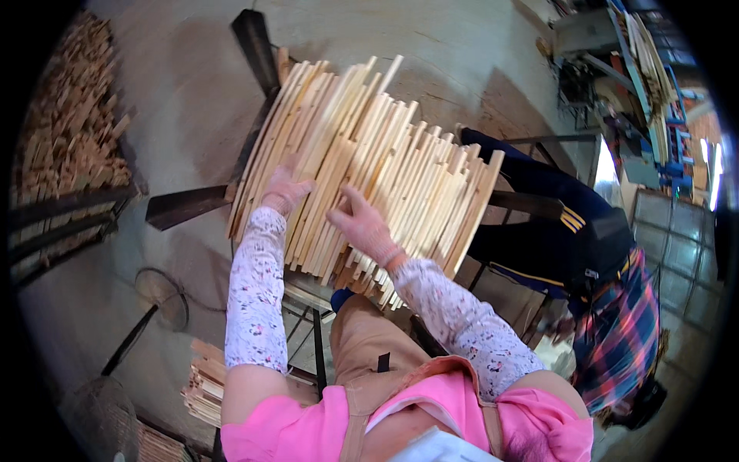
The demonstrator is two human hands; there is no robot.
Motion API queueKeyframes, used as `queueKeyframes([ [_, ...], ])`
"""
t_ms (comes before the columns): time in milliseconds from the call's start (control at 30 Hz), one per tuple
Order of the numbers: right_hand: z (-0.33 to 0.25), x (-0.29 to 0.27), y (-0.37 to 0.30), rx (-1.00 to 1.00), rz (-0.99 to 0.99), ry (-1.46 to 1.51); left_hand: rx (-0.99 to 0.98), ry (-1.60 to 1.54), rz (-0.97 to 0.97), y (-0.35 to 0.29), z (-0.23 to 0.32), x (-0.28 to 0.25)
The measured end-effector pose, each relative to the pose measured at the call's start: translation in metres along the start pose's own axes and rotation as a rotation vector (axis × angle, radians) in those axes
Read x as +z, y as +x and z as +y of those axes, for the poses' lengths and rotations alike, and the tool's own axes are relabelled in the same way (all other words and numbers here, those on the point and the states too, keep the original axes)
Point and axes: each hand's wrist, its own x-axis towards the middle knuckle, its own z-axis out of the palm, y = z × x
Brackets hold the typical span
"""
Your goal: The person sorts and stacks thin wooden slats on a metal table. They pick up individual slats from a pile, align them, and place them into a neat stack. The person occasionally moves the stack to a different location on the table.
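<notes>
We look down on a broad layer of pale wooden strips (pixel 400 173), laid side by side with uneven ends and carried by a dark metal stand (pixel 185 207) whose arms jut out beyond them. Our left hand (pixel 285 192) lies on the strips toward the left of the layer, its thumb set apart; its other fingers are blurred, and we cannot tell whether they grip. Our right hand (pixel 366 229) is over the middle of the layer, near the left one, its fingers (pixel 355 199) spread; we cannot tell whether they touch the wood. Patterned white sleeves (pixel 256 296) cover both forearms. At right, near the layer's end, we note a co-worker (pixel 616 323) in a plaid shirt. At far left, short wood pieces (pixel 73 115) are heaped by a dark rack (pixel 69 203); a smaller stack of wood (pixel 204 385) sits at lower left.
</notes>
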Motion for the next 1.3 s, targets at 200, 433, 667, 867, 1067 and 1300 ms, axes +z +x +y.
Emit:
queueKeyframes([
  [200,0.075,-0.046,-0.158,0.269,-0.154,-0.054,0.170,0.538,0.281,0.028,-0.068,0.024],
  [433,0.062,-0.105,-0.293,0.259,-0.148,-0.048,-0.098,0.803,0.252,0.011,0.007,0.023],
  [667,0.099,-0.167,-0.484,0.317,0.457,0.206,0.289,0.768,0.399,-0.041,0.077,0.064],
  [867,0.302,-0.100,-0.730,0.695,1.370,0.052,0.816,0.403,0.199,-0.213,0.110,0.189],
  [1067,0.476,0.077,-1.022,1.817,1.320,0.374,1.142,0.193,-0.732,-0.467,0.198,0.428],
  [1300,0.541,0.203,-1.133,1.989,1.460,0.760,0.687,0.849,-1.430,-0.752,0.207,0.679],
])
